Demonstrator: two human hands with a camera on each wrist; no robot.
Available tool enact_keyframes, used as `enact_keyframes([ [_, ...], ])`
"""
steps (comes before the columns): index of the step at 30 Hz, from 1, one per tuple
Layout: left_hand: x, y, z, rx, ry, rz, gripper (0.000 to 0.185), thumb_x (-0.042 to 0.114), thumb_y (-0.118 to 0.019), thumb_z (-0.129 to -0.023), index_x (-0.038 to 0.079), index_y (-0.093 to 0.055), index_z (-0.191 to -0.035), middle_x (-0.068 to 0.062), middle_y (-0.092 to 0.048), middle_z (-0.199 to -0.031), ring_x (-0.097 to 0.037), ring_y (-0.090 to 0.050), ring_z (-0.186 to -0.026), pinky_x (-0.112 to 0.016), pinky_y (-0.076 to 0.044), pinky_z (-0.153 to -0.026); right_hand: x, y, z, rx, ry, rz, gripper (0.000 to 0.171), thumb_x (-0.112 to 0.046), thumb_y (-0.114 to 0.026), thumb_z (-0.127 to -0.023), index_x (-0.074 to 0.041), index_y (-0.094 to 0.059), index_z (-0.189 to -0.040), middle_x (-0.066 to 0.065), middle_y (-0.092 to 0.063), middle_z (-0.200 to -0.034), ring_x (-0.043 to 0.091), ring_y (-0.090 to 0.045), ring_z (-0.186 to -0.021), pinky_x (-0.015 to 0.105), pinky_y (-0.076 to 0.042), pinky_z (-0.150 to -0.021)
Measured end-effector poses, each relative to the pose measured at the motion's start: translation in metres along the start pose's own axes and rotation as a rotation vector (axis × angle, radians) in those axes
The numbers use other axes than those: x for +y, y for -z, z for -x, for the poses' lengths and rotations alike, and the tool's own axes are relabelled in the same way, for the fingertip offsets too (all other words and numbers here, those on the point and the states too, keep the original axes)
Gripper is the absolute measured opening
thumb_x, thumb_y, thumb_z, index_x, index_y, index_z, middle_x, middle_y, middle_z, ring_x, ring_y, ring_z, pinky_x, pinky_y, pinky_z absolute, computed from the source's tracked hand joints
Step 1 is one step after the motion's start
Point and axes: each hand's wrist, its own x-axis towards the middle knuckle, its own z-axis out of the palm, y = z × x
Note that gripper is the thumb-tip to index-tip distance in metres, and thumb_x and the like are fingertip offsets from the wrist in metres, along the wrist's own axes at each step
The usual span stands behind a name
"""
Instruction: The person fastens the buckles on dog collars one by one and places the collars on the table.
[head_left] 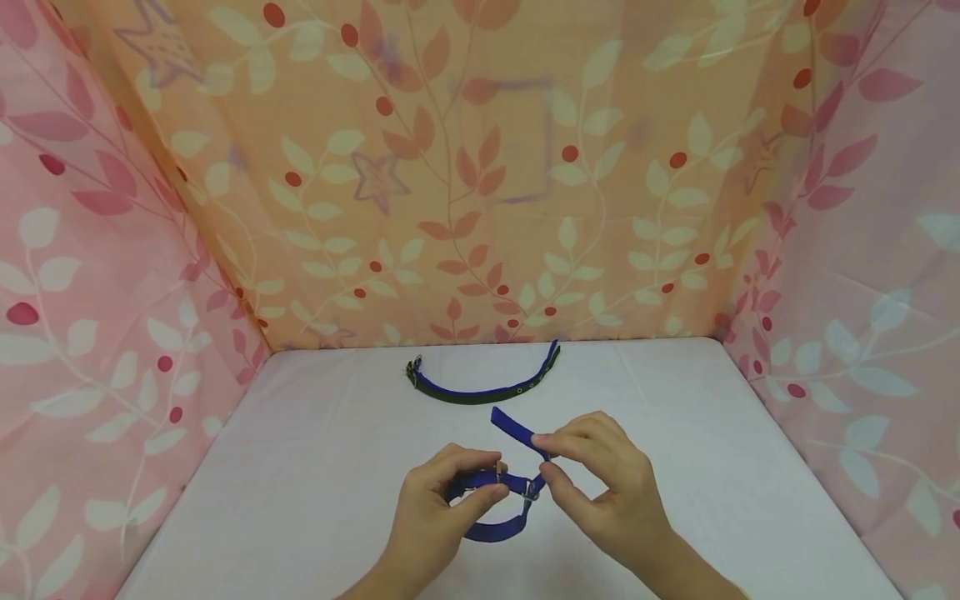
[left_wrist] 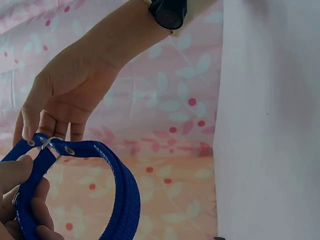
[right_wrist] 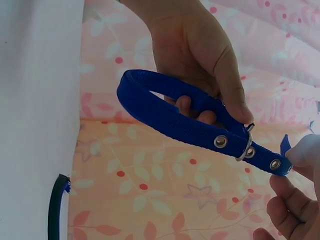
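A blue dog collar (head_left: 497, 530) is held in a loop above the table, between both hands. My left hand (head_left: 431, 510) pinches it beside the metal buckle, thumb against fingers. My right hand (head_left: 617, 482) pinches the strap near its free end (head_left: 513, 427), which points up and left. In the right wrist view, the strap with metal eyelets (right_wrist: 220, 142) passes through a metal ring (right_wrist: 245, 150). The left wrist view shows the loop (left_wrist: 127, 192) from below, with my left fingers (left_wrist: 42, 205) on the band; part of the buckle is hidden by them.
A second collar (head_left: 468, 397), dark green outside and blue inside, lies curved on the white table (head_left: 300, 467) farther back. Its buckle (head_left: 414, 369) is on the left end. Patterned cloth walls (head_left: 465, 233) enclose the table at the back and sides.
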Motion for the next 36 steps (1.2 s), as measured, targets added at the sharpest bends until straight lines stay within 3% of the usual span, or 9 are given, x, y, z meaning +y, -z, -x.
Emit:
enact_keyframes([
  [12, 0.004, 0.008, -0.003, 0.028, -0.041, -0.004, 0.027, 0.018, -0.081, -0.088, 0.022, -0.076, -0.115, 0.003, -0.073, -0.104, -0.017, -0.074, -0.097, -0.030, -0.060, -0.087, 0.003, 0.004, 0.001, -0.001, 0.012, 0.022, 0.021, -0.003, -0.074, -0.085, -0.009, -0.079, -0.104, 0.003, -0.066, -0.088, 0.017, -0.057, -0.091, 0.017, -0.049, -0.079],
  [15, 0.005, 0.009, -0.003, 0.029, -0.024, -0.006, 0.028, 0.019, -0.081, -0.088, 0.023, -0.076, -0.115, 0.004, -0.073, -0.104, -0.017, -0.074, -0.096, -0.031, -0.061, -0.087, 0.002, 0.004, 0.000, 0.009, 0.027, 0.022, 0.027, 0.003, -0.072, -0.078, -0.009, -0.079, -0.100, 0.002, -0.064, -0.085, 0.018, -0.056, -0.090, 0.018, -0.049, -0.077],
  [21, 0.007, 0.009, -0.002, 0.027, 0.009, -0.004, 0.027, 0.022, -0.081, -0.088, 0.024, -0.076, -0.115, 0.004, -0.073, -0.102, -0.018, -0.074, -0.093, -0.031, -0.061, -0.085, 0.002, 0.002, -0.003, 0.016, 0.072, 0.032, 0.023, 0.004, -0.068, -0.077, -0.009, -0.078, -0.093, 0.002, -0.061, -0.082, 0.017, -0.054, -0.087, 0.019, -0.048, -0.074],
  [27, 0.012, 0.012, -0.002, 0.004, 0.070, 0.023, 0.025, 0.023, -0.081, -0.088, 0.024, -0.075, -0.113, 0.002, -0.073, -0.101, -0.019, -0.074, -0.092, -0.030, -0.061, -0.084, 0.001, 0.003, -0.006, 0.000, 0.116, 0.018, 0.030, 0.009, -0.068, -0.068, -0.007, -0.077, -0.091, 0.002, -0.060, -0.083, 0.018, -0.053, -0.087, 0.020, -0.047, -0.076],
  [32, 0.013, 0.013, -0.002, -0.011, 0.058, 0.020, 0.025, 0.023, -0.080, -0.090, 0.021, -0.075, -0.114, 0.000, -0.073, -0.101, -0.019, -0.074, -0.093, -0.029, -0.061, -0.084, 0.003, 0.002, -0.006, -0.028, 0.135, -0.009, 0.031, 0.008, -0.067, -0.069, -0.007, -0.077, -0.094, 0.002, -0.059, -0.084, 0.018, -0.053, -0.087, 0.021, -0.047, -0.076],
  [36, 0.013, 0.014, -0.002, -0.017, 0.087, 0.018, 0.025, 0.023, -0.080, -0.089, 0.021, -0.075, -0.114, 0.001, -0.074, -0.101, -0.020, -0.074, -0.093, -0.029, -0.060, -0.085, 0.005, 0.003, -0.002, -0.084, 0.092, -0.005, 0.029, 0.004, -0.070, -0.075, -0.010, -0.077, -0.100, 0.001, -0.060, -0.087, 0.016, -0.053, -0.089, 0.020, -0.047, -0.076],
])
